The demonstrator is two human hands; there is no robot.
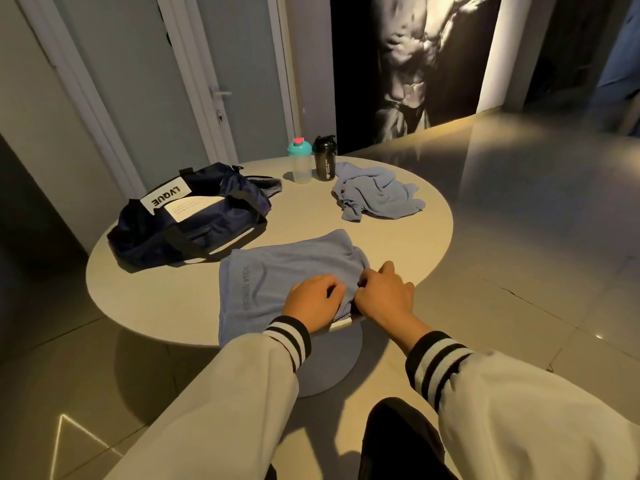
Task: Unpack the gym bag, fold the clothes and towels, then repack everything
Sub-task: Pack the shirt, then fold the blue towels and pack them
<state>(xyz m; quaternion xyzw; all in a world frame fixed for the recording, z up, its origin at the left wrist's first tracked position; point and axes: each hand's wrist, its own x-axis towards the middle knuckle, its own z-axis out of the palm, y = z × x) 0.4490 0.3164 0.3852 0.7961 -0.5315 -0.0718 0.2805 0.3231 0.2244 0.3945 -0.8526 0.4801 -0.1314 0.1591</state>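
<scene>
Head view, left hand (313, 301) and right hand (384, 296) side by side, both gripping a blue towel (277, 271) spread on the worktop (398, 237), gym bag (187, 220) just beside it

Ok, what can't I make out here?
Head view only:
Bag contents: hidden by its own fabric.
Towel edge under the left hand and right hand: covered by them.
Towel print: too dim to read.
Black bottle label: too small.
Crumpled cloth: shirt or towel, cannot tell.
</scene>
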